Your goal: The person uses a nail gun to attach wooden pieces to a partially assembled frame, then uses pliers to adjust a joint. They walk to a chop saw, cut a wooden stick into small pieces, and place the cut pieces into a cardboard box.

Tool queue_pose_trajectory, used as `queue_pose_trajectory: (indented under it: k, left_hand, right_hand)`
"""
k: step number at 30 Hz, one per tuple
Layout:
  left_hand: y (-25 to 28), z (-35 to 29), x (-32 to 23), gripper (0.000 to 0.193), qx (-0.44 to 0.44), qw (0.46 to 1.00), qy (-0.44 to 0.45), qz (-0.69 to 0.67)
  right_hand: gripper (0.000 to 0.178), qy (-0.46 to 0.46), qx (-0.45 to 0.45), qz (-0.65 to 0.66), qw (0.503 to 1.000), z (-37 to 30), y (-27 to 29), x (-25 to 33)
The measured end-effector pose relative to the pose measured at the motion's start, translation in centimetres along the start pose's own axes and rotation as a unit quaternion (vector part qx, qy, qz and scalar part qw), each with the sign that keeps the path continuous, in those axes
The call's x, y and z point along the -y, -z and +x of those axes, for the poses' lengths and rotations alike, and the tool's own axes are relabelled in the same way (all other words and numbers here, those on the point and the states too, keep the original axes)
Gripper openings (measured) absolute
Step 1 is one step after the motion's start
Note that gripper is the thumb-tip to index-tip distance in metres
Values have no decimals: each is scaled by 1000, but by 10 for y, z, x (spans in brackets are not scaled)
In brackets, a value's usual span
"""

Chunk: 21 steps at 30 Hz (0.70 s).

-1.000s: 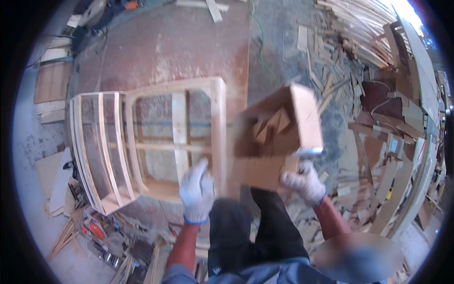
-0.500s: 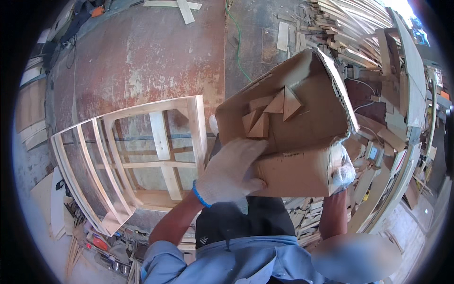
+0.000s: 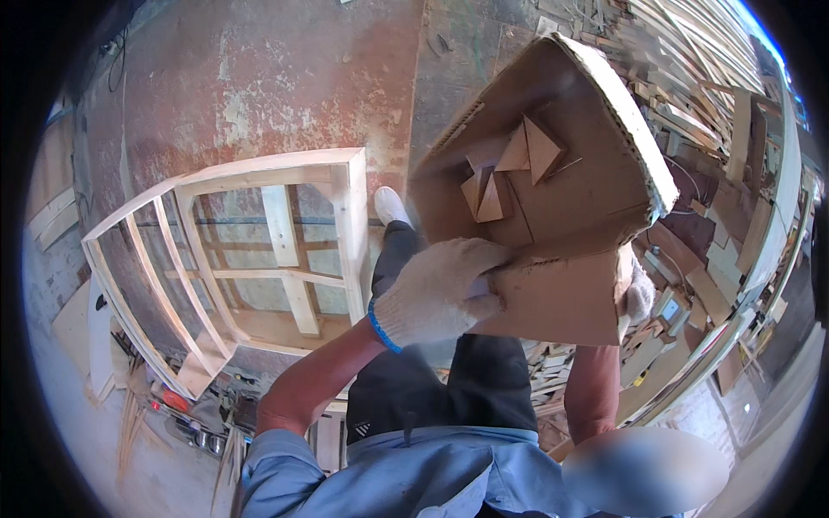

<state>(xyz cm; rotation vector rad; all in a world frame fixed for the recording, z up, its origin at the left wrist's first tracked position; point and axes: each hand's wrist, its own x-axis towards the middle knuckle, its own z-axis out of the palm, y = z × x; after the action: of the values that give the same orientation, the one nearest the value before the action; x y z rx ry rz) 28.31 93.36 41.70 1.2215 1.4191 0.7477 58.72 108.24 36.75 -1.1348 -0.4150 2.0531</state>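
Note:
A brown cardboard box (image 3: 553, 306) with an open top is held up in front of me, tilted. Several small wooden triangles (image 3: 544, 154) lie on its inside, some of them stacked together. My left hand (image 3: 436, 289), in a white knit glove with a blue cuff, pinches the near left wall of the box, fingers over the rim and thumb outside. At the right side, my gloved right hand (image 3: 639, 289) holds the box by its near right corner; most of its fingers are hidden behind the cardboard.
To my left a pale wooden frame (image 3: 350, 220) with slats stands on the worn reddish floor (image 3: 285, 86). My left foot (image 3: 390, 205) is beside it. Piles of wood offcuts (image 3: 682, 233) and long strips (image 3: 691, 52) lie to the right. Tools (image 3: 203, 432) are scattered at lower left.
The box has shifted up and slightly right in view, and the triangles have slid about inside it. My left hand has gripped the near wall. My left foot now shows beside the frame.

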Motion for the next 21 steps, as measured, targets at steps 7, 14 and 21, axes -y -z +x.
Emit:
queue_pose_trajectory:
  k: [7, 14, 21]
  left_hand:
    - [-25, 38, -33, 62, -73, 985, -27, -154]
    - [-25, 93, -48, 54, -146, 957, 189, -162]
    - [-28, 123, -29, 52, -237, 958, 158, -20]
  right_hand:
    - [67, -49, 0, -43, 998, 38, 2, 21]
    - [64, -67, -1, -56, 996, 57, 11, 40]
    - [63, -79, -2, -53, 995, 72, 18, 46]
